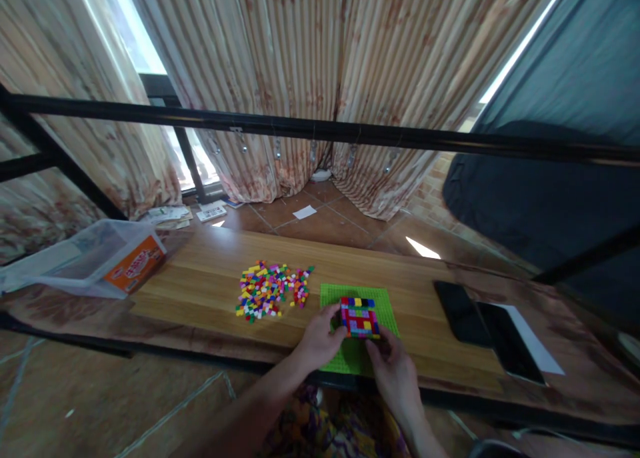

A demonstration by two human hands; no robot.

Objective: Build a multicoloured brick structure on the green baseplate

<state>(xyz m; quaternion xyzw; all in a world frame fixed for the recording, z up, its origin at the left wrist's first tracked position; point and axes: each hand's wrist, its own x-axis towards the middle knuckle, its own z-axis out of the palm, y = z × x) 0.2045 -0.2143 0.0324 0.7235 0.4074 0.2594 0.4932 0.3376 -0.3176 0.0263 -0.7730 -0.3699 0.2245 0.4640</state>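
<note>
A small block build of many-coloured toy bricks (359, 318) is above or on the green baseplate (385, 299); I cannot tell whether it touches the plate. My left hand (323, 335) grips the build's left side, thumb in front. At its lower right corner, my right hand (395, 365) has thumb and fingers closed on the edge. Red, blue, pink and yellow bricks show on the build's face. To the left, a loose heap of small coloured bricks (265, 288) lies on the wooden board (200, 271).
A clear plastic bin (95, 251) with an orange label stands at the far left. On the right lie two dark flat devices, a black phone-like slab (463, 311) and a larger one (510, 341) over white paper (540, 345). A black metal bar (300, 128) crosses beyond the table.
</note>
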